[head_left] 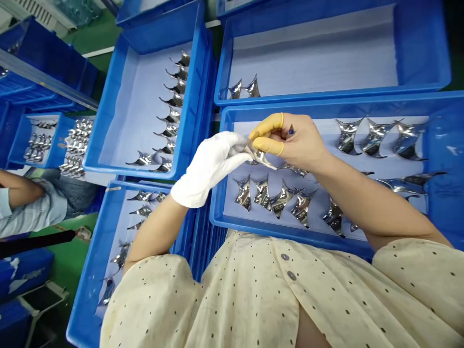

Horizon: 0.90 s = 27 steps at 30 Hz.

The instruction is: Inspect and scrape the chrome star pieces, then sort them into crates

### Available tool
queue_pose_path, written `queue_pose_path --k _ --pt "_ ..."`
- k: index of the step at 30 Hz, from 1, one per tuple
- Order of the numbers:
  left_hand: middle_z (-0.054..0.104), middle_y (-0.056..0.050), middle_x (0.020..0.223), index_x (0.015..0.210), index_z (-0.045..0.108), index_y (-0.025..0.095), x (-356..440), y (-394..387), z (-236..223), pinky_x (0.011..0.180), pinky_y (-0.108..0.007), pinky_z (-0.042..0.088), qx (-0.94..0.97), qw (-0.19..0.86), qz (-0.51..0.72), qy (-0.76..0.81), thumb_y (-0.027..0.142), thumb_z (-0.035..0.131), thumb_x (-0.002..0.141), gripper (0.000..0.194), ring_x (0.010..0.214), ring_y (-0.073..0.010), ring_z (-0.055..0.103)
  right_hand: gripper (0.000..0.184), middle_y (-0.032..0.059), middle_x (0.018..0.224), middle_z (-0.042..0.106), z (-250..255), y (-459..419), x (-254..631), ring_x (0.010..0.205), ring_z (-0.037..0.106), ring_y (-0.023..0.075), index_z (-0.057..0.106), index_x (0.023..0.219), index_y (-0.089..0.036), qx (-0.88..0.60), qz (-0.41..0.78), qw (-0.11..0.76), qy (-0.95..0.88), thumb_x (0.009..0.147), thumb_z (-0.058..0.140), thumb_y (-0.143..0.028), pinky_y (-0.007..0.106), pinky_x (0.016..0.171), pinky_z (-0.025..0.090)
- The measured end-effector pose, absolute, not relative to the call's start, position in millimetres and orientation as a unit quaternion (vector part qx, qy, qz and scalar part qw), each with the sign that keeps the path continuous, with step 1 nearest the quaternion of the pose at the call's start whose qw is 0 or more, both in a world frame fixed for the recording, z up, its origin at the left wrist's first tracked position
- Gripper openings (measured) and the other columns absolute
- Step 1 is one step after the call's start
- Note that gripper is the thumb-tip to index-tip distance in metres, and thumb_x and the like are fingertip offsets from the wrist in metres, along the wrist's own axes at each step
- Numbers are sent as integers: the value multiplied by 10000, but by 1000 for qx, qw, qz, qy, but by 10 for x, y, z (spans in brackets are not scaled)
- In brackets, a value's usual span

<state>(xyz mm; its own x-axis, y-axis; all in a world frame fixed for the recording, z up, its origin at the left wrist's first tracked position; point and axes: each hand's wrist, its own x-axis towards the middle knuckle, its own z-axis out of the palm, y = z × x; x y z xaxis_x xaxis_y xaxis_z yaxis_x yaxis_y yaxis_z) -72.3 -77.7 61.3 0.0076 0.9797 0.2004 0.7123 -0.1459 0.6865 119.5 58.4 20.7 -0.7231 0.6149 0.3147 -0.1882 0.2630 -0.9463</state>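
My left hand (213, 162), in a white glove, is closed on one end of a shiny curved metal part (261, 157) with pointed tips. The thumb and forefinger of my right hand (295, 140), covered in yellow finger cots (268, 145), pinch the same part from the other side. A small dark thing with a blue end (291, 131) shows at my right hand's curled fingers; I cannot tell what it is. Below both hands lies a blue tray (326, 231) with rows of similar metal parts (281, 198) on a pale liner.
Ahead is another blue tray (326, 99) holding two metal parts (252, 87). A left-hand tray (108, 166) has a column of parts (174, 99), with a further tray (85, 285) nearer me. At far left sits another person (32, 200), beside more parts (78, 145).
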Motion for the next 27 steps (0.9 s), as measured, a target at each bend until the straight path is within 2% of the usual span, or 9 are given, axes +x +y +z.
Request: queue_pose_path --k 2,4,6,9,11,14,18,23,27 --pt "779 -51 908 954 733 194 -556 -654 514 752 -325 613 668 212 380 604 448 790 970 260 769 -183 724 398 24 910 734 260 594 1305 721 630 137 765 1032 -229 -160 631 372 -662 901 829 -600 281 626 527" --pt "754 -28 848 919 697 205 -428 -556 442 659 -295 584 622 225 443 606 460 764 979 271 689 -159 695 393 11 862 707 254 623 1393 614 544 109 758 1100 -229 -177 666 380 -617 944 782 -589 264 542 485" --pt "713 5 766 894 661 214 -315 -485 381 587 -273 547 567 226 501 614 479 743 990 294 585 -129 645 403 11 874 714 215 651 1451 563 489 94 752 1092 -228 -176 684 383 -596 926 796 -592 262 504 470" --pt "683 21 709 825 628 220 -168 -424 277 595 -281 541 551 174 541 611 531 781 965 374 555 -121 621 438 29 943 745 153 650 1472 672 610 126 730 978 -235 -185 654 420 -602 832 888 -617 296 616 579" --pt "696 6 714 800 649 222 -97 -401 195 634 -299 551 583 109 540 598 600 798 949 433 604 -138 644 475 38 931 751 122 624 1450 786 691 168 720 933 -237 -207 624 437 -613 831 877 -674 331 720 631" --pt "703 -13 715 795 710 229 -44 -373 73 634 -297 537 633 -30 515 577 696 767 946 495 647 -150 663 527 53 952 778 85 583 1403 863 734 191 741 931 -227 -224 611 441 -619 856 825 -742 355 793 650" --pt "685 -7 714 794 708 232 -47 -348 -25 610 -278 498 672 -157 494 529 634 772 968 443 643 -136 651 490 53 913 797 62 542 1370 810 727 175 770 930 -208 -206 621 426 -624 887 823 -693 340 783 641" --pt "623 5 688 872 703 230 -83 -356 -67 568 -289 426 678 -197 481 521 633 750 981 420 599 -134 594 442 56 896 811 91 497 1373 801 738 172 811 970 -200 -186 627 402 -640 936 797 -640 330 804 647" --pt "614 4 712 893 678 234 -103 -364 -129 588 -293 425 678 -126 505 519 645 779 957 428 622 -138 582 445 62 913 815 61 497 1373 789 743 173 820 989 -193 -176 640 388 -640 941 797 -635 323 773 645"
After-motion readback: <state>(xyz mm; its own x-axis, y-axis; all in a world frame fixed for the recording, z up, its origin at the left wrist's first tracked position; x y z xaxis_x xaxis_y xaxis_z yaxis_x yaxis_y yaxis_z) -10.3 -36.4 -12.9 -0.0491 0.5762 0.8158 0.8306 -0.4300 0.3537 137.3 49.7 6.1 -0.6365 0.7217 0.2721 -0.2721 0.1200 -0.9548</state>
